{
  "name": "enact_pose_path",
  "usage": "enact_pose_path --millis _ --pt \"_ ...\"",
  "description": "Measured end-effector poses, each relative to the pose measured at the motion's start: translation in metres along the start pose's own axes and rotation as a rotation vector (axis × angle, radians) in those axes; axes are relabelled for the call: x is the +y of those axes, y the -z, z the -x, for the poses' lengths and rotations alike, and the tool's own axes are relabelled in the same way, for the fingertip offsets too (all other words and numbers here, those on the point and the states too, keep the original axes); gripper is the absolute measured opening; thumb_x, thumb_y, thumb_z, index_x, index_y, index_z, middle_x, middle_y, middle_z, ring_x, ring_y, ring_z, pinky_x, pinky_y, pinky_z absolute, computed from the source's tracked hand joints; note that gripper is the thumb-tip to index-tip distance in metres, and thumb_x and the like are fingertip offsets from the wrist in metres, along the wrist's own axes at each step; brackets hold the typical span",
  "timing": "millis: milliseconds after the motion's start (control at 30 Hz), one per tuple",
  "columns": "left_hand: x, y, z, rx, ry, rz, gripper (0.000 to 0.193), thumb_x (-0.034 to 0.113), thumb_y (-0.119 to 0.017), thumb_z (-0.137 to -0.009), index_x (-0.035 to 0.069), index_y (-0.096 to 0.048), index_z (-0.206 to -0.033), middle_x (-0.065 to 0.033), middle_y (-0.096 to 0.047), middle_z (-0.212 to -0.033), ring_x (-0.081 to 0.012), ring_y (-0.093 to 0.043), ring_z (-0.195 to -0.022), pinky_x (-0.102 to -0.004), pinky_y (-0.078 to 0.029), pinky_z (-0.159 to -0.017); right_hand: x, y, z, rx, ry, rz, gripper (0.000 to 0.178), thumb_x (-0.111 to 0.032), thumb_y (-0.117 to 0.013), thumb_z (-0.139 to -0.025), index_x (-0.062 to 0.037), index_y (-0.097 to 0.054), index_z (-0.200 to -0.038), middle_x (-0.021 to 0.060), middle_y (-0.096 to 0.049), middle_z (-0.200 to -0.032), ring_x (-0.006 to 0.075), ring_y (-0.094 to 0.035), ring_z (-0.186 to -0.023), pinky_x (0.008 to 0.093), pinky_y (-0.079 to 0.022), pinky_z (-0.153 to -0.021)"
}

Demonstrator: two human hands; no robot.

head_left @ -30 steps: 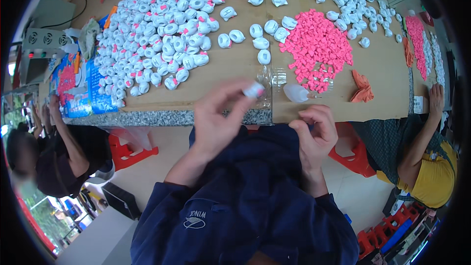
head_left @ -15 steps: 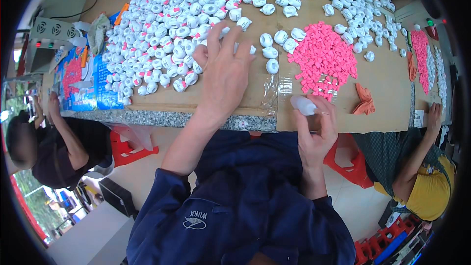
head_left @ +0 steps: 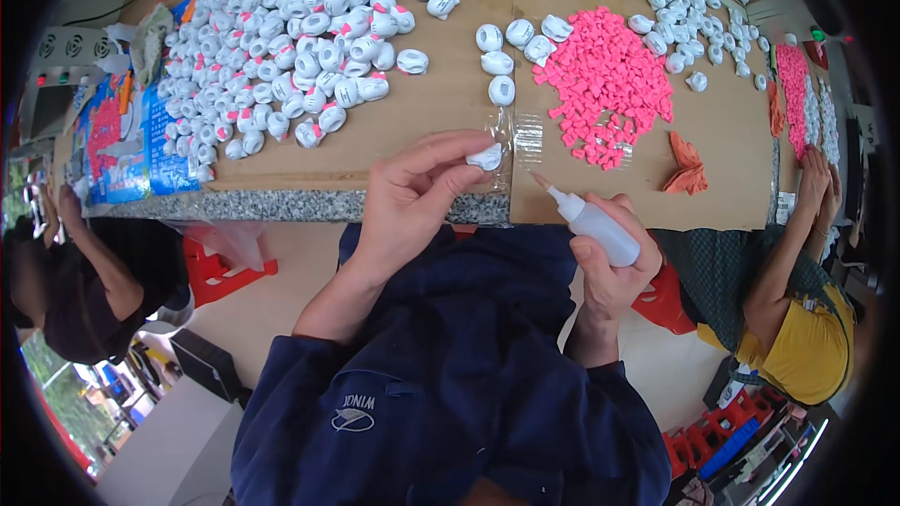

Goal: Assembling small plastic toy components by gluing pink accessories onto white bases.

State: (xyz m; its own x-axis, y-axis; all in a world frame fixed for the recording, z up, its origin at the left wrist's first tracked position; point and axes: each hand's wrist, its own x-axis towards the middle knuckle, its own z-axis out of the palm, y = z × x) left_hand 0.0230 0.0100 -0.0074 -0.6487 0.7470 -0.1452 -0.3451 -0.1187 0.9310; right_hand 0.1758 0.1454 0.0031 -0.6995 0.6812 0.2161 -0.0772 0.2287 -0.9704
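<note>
Between the thumb and fingers of my left hand [head_left: 408, 197] is a small white plastic piece [head_left: 486, 158], held just over the table's front edge. My right hand [head_left: 614, 276] is wrapped round a translucent squeeze bottle [head_left: 605, 231], whose thin brownish tip [head_left: 541, 180] points up and left toward the white piece without touching it. Beyond my left hand spreads a big heap of white rounded pieces [head_left: 281, 47], many with pink bits on them. A pile of small pink pieces [head_left: 600, 84] lies beyond the bottle. Three white pieces [head_left: 497, 63] stand in a column left of that pile.
More white pieces [head_left: 670, 0] lie at the back right. A crumpled orange glove-like scrap [head_left: 686, 167] is on the cardboard [head_left: 731, 131]. The table has a speckled stone edge [head_left: 300, 206]. One person [head_left: 84, 272] sits at the left, another [head_left: 797, 319] at the right.
My left hand has drawn back from the white heap toward me and now pinches a white piece. The bottle has turned in my right hand, its tip now pointing up and left.
</note>
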Motion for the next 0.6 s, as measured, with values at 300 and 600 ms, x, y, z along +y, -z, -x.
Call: enact_pose_path --millis 300,600 --pt "-0.0018 -0.0032 -0.0002 0.027 -0.001 0.049 0.038 -0.006 -0.053 -0.081 -0.005 -0.043 -0.118 -0.0162 -0.056 -0.107 -0.0203 -0.057 -0.097 -0.0313 -0.050 -0.082 0.0017 -0.0026 0.0032 -0.025 -0.106 0.018 0.035 -0.009 -0.074 -0.065 0.0060 -0.062 -0.093 0.0064 -0.058 -0.069 0.0117 -0.048 -0.062 0.0214 -0.037 -0.054" --pt "-0.0019 -0.0035 -0.0007 0.019 -0.002 0.037 0.038 -0.008 -0.052 -0.081 -0.004 -0.043 -0.117 -0.0159 -0.055 -0.107 -0.0205 -0.057 -0.098 -0.0321 -0.050 -0.082 -0.0003 -0.0063 0.0005 -0.057 -0.130 0.036 0.032 -0.005 -0.073 -0.065 0.0060 -0.062 -0.093 0.0067 -0.059 -0.070 0.0115 -0.048 -0.061 0.0215 -0.036 -0.054"
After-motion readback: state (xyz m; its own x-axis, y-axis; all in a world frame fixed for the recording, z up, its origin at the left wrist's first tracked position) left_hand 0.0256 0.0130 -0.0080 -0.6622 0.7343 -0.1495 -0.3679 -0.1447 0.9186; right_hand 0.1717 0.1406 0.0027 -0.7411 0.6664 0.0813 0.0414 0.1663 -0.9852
